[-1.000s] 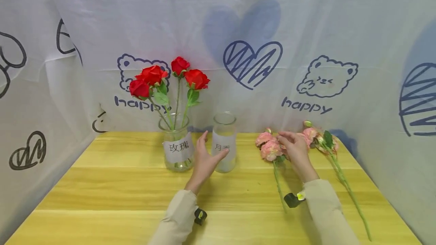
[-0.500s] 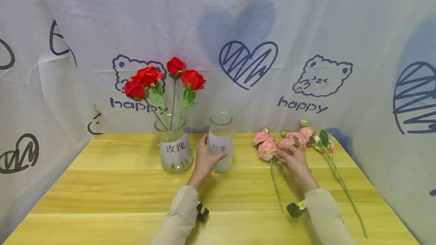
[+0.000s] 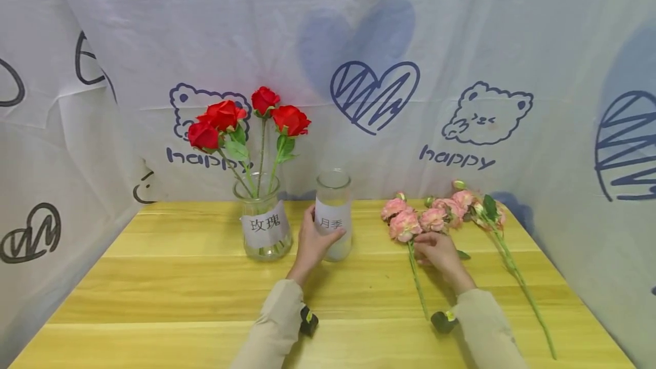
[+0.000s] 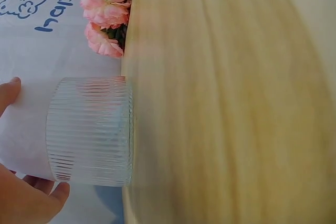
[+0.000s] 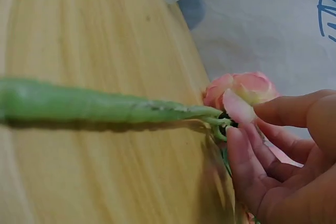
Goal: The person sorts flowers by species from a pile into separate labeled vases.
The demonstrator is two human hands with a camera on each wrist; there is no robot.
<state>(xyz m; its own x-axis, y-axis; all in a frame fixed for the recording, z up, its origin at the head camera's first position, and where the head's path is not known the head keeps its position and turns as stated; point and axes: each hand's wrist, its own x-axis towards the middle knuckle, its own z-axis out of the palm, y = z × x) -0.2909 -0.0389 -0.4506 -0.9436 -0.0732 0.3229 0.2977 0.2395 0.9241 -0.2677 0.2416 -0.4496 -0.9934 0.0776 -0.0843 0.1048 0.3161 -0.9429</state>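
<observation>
**Inspector:** Two vases stood on the tabletop [image 3: 179,278] at the time of inspection. One held red roses [image 3: 246,118]; the other, the empty vase [image 3: 333,215], stood just beside it and bore a paper label. The left hand [image 3: 312,241] was wrapped round the empty vase, thumb on the near side and fingers curled against the label.

**Clerk:** And the right hand?

**Inspector:** The right hand [image 3: 435,246] lay on the pink flowers [image 3: 420,218], which rested flat on the tabletop to the right of the empty vase. In the right wrist view, thumb and fingers were closing round one stem [image 5: 105,108] just below the bloom [image 5: 241,90]. The grip sat at the very head of the stem, with the whole length trailing toward the tabletop's near edge.

**Clerk:** Risks noted?

**Inspector:** In my judgement, three. A hold so near the bloom could crush petals or bend the neck if the long stem swung on lifting. The neighbouring blooms lay touching, so one could be dragged along with it. The empty vase was tall and narrow; should the left hand loosen, a knock from a stem could tip it against the rose vase [image 3: 263,226].

**Clerk:** Separation between stem and empty vase?

**Inspector:** Near, but apart, with bare tabletop between.
</observation>
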